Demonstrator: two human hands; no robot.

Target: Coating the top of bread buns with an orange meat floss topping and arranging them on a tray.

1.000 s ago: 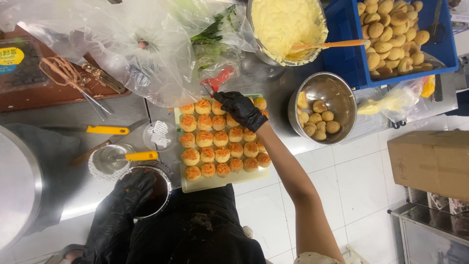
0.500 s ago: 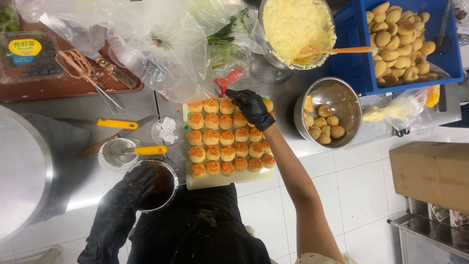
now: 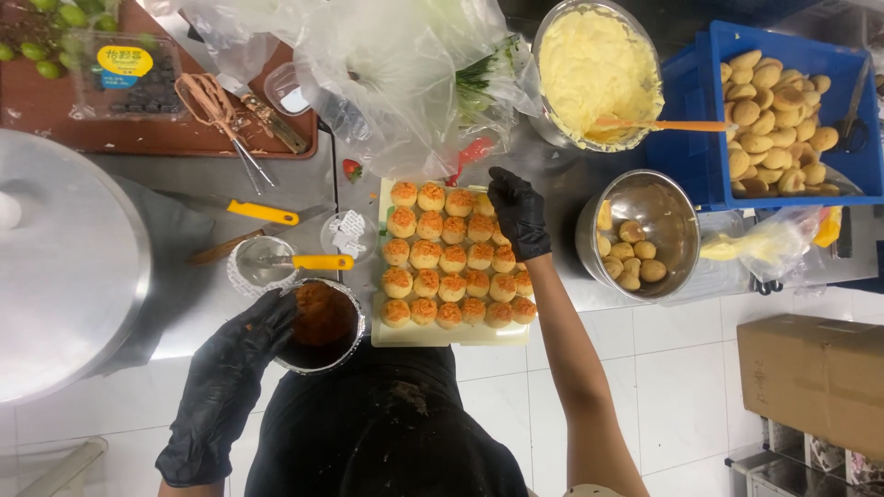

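My left hand (image 3: 230,368), in a black glove, grips the rim of a small steel bowl (image 3: 345,354) holding orange-brown crumbs at the counter's near edge. My right hand (image 3: 517,212), also black-gloved, rests with closed fingers over the top right corner of a pale cutting board (image 3: 442,336). Rows of small round pastries (image 3: 442,262) topped with orange crumbs cover the board.
A steel bowl of plain pastry balls (image 3: 668,230) sits right of the board, a blue crate (image 3: 700,138) of more behind it. A big bowl of yellow cream (image 3: 594,64) with an orange spatula stands at the back. Yellow-handled tools (image 3: 262,213), plastic bags and a large steel lid (image 3: 64,267) lie left.
My right hand has stayed over the board's top right pastries. My left hand has come up to grip the crumb bowl's rim.
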